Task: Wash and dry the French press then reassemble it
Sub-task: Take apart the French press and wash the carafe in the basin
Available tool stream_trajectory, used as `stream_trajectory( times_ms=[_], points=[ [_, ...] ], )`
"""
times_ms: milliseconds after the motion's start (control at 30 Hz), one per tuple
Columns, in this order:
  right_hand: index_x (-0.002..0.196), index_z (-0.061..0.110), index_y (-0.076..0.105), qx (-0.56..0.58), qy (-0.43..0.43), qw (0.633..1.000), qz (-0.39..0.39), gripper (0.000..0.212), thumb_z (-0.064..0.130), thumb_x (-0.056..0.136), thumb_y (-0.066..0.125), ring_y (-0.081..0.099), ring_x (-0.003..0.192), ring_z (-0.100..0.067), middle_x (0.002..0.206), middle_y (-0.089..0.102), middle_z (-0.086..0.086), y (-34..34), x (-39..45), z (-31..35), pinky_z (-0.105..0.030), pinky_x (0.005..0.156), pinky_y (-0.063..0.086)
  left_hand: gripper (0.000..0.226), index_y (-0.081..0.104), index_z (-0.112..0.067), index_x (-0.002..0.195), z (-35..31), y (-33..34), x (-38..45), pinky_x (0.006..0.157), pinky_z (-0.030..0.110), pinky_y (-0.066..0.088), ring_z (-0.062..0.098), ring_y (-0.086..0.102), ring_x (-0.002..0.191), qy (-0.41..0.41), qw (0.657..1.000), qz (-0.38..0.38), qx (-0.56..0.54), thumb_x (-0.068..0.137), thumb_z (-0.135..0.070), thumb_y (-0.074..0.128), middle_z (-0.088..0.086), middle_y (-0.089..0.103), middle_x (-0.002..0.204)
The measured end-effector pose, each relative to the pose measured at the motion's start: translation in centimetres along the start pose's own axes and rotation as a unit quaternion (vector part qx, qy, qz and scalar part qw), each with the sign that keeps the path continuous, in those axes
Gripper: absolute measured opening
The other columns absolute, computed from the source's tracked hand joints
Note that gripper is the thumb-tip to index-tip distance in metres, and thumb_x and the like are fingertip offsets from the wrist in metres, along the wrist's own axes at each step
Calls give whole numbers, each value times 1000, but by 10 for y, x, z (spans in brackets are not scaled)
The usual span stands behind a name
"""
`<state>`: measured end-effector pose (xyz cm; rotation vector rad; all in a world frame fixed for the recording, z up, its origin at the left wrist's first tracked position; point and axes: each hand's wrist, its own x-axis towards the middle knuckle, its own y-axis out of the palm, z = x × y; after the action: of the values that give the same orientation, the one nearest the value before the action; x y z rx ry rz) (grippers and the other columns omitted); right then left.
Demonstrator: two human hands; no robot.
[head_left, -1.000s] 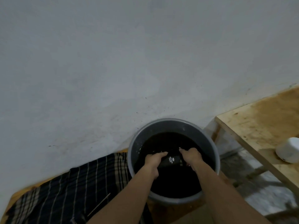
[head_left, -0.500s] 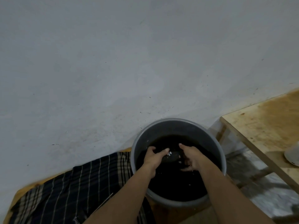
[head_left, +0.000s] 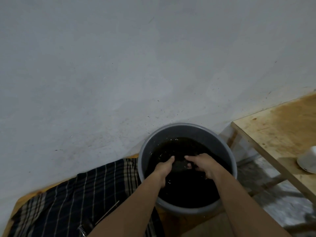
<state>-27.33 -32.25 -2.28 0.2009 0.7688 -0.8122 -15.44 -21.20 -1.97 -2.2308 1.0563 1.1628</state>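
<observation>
Both my hands grip a dark French press part [head_left: 179, 164] in the middle of the grey bucket [head_left: 186, 130]: my left hand [head_left: 165, 166] curls round its left end, my right hand [head_left: 203, 164] round its right. A second ago its white label sat clear of the water [head_left: 184, 190]; now the piece lies lower, half sunk, and the label is gone from sight. I judge the washing is still under way, drying not begun. A thin rod [head_left: 107, 213] lies on the checked cloth [head_left: 68, 194] to the left.
</observation>
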Motion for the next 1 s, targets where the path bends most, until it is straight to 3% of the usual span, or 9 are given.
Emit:
stream_trajectory(
  times_ms=[167,267,367,500,567,667,733,833,1000],
  points=[
    [77,9,61,20,-51,998,25,20,18,79,79,63,63,-16,77,68,-12,0,-16,-4,-21,54,50,67,48,-10,135,-3,-5,4,98,44,50,35,60,104,-34,999,-24,-5,88,-59,52,19,60,120],
    [100,3,61,55,27,996,-58,29,31,90,66,64,62,-18,78,67,-12,5,-9,-4,-23,48,46,71,46,-10,133,-2,1,-7,82,42,55,34,62,100,-28,999,21,24,80,-50,70,19,60,121],
    [106,9,52,40,63,996,-55,26,33,99,49,65,68,-21,85,66,-11,8,-8,-7,-28,53,42,65,40,-11,142,5,5,-7,90,45,55,33,61,104,59,998,-28,25,88,-38,64,17,58,124],
    [93,15,67,-44,14,998,37,16,28,84,72,62,99,-23,100,71,-8,6,-11,-7,-38,74,49,38,46,-7,127,2,-6,-12,99,41,45,33,54,101,15,996,-87,-3,101,-34,41,17,54,108],
    [79,14,69,-52,-21,998,22,17,28,78,78,64,95,-23,87,74,-7,7,-11,-9,-41,94,49,30,44,-10,114,-2,-10,-13,100,46,41,35,51,102,-43,995,-85,-10,99,-35,45,16,49,97],
    [101,5,64,15,3,1000,-27,35,33,83,73,66,90,-30,88,71,-15,11,-7,-9,-45,90,54,46,49,-9,113,-5,-6,-25,98,50,46,36,51,115,-60,998,-17,-22,84,-38,70,16,54,113],
    [124,5,51,37,40,997,-49,46,37,92,61,60,100,-36,111,62,-20,13,-7,-7,-50,80,56,60,52,-15,126,-3,-4,-24,89,48,51,33,55,111,-3,1000,-5,14,76,-36,77,12,57,121],
    [132,12,45,90,75,993,-21,40,35,99,47,56,106,-39,122,55,-20,13,-9,-5,-51,68,57,73,44,-20,136,-8,-4,-21,89,44,55,28,56,112,152,979,-71,116,75,-41,78,10,56,128],
    [133,13,48,104,58,993,13,39,35,101,43,55,98,-27,120,56,-14,13,-14,-6,-47,74,53,73,44,-24,131,-28,-4,-35,86,35,48,30,53,114,314,855,-163,379,73,-57,73,11,45,132]
  ],
)
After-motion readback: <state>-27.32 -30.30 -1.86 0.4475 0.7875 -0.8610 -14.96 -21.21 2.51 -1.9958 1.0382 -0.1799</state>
